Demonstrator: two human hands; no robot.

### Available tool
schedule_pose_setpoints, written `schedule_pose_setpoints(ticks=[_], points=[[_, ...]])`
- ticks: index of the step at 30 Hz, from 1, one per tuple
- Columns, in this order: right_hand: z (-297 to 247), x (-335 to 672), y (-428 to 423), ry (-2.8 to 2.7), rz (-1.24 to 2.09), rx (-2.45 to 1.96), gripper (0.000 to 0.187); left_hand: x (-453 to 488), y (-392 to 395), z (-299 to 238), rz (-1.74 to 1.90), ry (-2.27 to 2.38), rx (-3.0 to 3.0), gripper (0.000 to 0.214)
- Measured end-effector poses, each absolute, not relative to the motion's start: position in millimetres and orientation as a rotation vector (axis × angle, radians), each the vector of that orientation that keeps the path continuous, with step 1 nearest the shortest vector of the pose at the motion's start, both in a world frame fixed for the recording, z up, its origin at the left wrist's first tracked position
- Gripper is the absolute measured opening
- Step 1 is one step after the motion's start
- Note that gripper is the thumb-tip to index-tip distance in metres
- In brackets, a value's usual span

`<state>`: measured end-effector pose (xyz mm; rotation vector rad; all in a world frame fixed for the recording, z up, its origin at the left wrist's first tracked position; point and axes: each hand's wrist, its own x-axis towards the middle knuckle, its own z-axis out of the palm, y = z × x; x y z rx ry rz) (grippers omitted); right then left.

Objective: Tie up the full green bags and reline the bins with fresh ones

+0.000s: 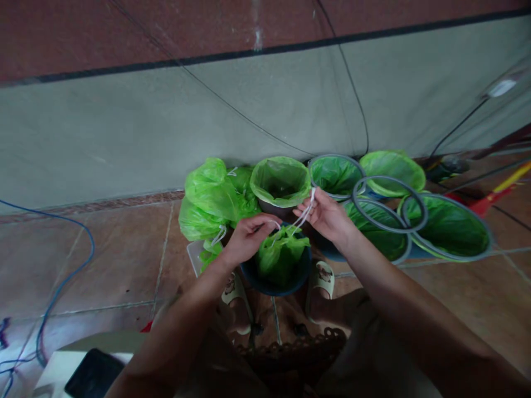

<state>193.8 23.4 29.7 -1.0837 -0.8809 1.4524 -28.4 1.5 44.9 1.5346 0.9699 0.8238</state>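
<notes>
A dark blue bin stands on the floor between my feet, with a green drawstring bag gathered inside it. My left hand is closed, pinching the bag's white drawstring just above the bin. My right hand is closed on the other part of the white drawstring, pulling it up and to the right. Both hands hover directly over the bin's mouth.
Tied green bags lie left of the bin. Several bins lined with green bags and grey ring lids stand along the grey wall. A blue cable lies on the tiled floor at left. A dark device sits at bottom left.
</notes>
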Motion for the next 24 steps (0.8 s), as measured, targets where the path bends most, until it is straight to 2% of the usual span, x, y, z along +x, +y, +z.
schedule_pose_setpoints(ticks=[4, 8, 12, 16, 21, 24], points=[[43.0, 186.3, 14.8, -0.887, 1.690, -0.992, 0.035, -35.4, 8.7, 60.5, 1.027, 0.880, 1.164, 0.029], [37.2, 160.4, 2.7, -1.122, 1.772, -1.025, 0.036, -25.7, 15.7, 57.1, 0.995, 0.827, 1.206, 0.025], [29.2, 142.2, -3.3, -1.377, 1.786, -1.054, 0.033, -9.5, 23.1, 43.1, 0.958, 0.963, 1.272, 0.032], [25.6, 150.0, 4.7, -1.160, 1.747, -1.096, 0.035, -3.5, 25.0, 25.8, 0.907, 1.024, 1.182, 0.037], [26.2, 171.5, 18.7, -0.932, 1.700, -1.057, 0.034, 3.7, 18.2, 3.9, 0.598, 0.926, 1.360, 0.019], [29.7, 177.8, 21.0, -0.881, 1.627, -1.056, 0.035, 12.7, 17.6, -9.4, 0.635, 1.128, 1.285, 0.021]])
